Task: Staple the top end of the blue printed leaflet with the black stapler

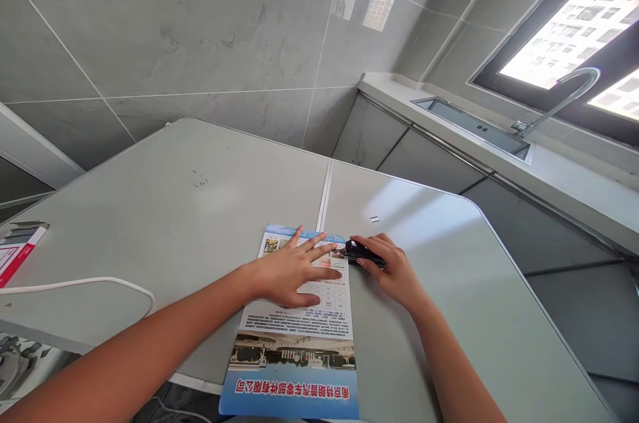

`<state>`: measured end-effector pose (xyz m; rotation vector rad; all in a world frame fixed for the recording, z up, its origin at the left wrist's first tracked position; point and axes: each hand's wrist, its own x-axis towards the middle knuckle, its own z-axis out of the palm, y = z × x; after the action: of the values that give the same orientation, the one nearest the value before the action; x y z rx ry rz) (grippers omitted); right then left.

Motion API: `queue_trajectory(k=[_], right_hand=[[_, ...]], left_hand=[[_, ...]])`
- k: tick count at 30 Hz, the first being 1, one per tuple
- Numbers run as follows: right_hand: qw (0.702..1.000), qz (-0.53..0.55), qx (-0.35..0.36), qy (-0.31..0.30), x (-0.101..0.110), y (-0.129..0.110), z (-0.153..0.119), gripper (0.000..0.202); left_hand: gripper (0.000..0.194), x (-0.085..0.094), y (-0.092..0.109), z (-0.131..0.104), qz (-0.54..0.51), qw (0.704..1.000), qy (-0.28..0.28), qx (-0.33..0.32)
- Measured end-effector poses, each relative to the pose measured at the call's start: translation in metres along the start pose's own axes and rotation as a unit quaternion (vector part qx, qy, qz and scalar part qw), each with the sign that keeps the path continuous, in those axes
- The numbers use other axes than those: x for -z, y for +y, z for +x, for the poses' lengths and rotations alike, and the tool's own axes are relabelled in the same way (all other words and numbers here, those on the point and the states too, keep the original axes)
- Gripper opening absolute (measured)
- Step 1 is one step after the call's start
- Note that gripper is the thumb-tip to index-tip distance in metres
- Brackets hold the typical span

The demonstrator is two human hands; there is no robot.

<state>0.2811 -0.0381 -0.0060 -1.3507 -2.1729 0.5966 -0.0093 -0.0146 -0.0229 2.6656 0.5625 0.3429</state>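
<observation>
A printed leaflet [299,343] with blue ends, a photo strip and small text lies on the table, its print upside down to me. My left hand [297,273] is laid flat on the leaflet's upper part, fingers spread. My right hand [392,266] is closed around a black stapler [363,252]. The stapler's metal front meets the leaflet's right edge, close to my left fingertips. Whether its jaws are pressed together is too small to tell. Beyond the leaflet are a couple of small staple-like pieces [374,218].
More tiny dark bits [200,180] are scattered farther left on the grey table [239,163]. A red-and-white box [22,250] and a white cable [100,280] are at the left. Past the table, a counter holds a sink [474,126] and a faucet [559,106].
</observation>
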Motion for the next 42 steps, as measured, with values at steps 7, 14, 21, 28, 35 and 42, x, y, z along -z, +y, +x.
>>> queue_trajectory(k=[7, 14, 21, 28, 35, 42], right_hand=[[1.000, -0.010, 0.006, 0.016, -0.006, -0.002, 0.001, 0.041], [0.997, -0.008, 0.040, 0.061, -0.018, 0.000, 0.004, 0.046], [0.996, -0.021, 0.034, 0.080, -0.025, -0.003, 0.008, 0.045], [0.992, -0.046, 0.031, 0.110, -0.031, -0.003, 0.009, 0.042], [0.990, -0.101, 0.021, 0.096, -0.032, -0.005, 0.010, 0.044], [0.991, -0.101, 0.006, 0.086, -0.034, -0.010, 0.012, 0.043]], left_hand=[[0.083, -0.002, -0.002, 0.000, 0.006, 1.000, 0.002, 0.015], [0.094, 0.001, -0.002, 0.000, -0.004, 0.998, -0.015, 0.067], [0.107, -0.002, -0.001, 0.001, -0.011, 0.999, -0.014, 0.048], [0.108, -0.003, -0.002, 0.002, -0.013, 0.997, -0.056, 0.050], [0.109, -0.006, -0.002, 0.001, -0.016, 0.998, -0.044, 0.044], [0.108, -0.006, -0.002, 0.002, -0.021, 0.998, -0.044, 0.047]])
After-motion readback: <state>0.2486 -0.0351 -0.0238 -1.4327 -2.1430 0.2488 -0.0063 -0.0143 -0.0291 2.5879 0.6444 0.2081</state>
